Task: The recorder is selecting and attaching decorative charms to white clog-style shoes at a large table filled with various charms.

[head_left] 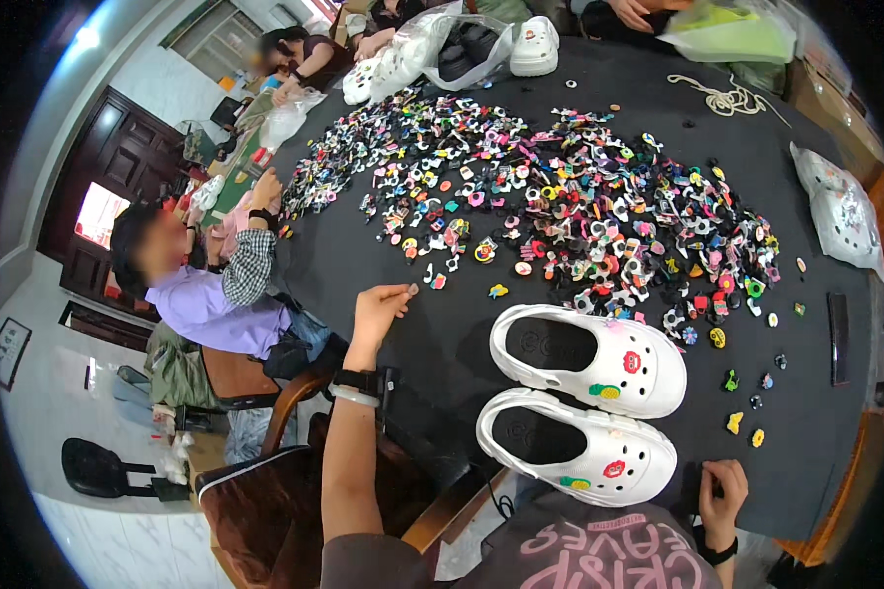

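Note:
My left hand (378, 312) reaches over the black table and pinches a small pale shoe charm (413, 290), partly hidden by the fingertips. Near it lie a yellow and blue charm (498, 292) and a red-topped charm (438, 282). Two white clogs (648, 378) rest side by side before me, toes to the right; the nearer clog (641, 454) and the farther one each carry a red charm and a pineapple charm. At the table's near edge, right of the clogs, my right hand (723, 499) has its fingers curled in; what they hold, if anything, is hidden.
A wide heap of colourful shoe charms (599, 211) spreads across the table (334, 265). Several loose charms, including a yellow one (735, 423), lie at the right. Bagged white clogs (840, 211) and a cord (727, 98) lie beyond. A person in purple (216, 309) sits left; others work farther off.

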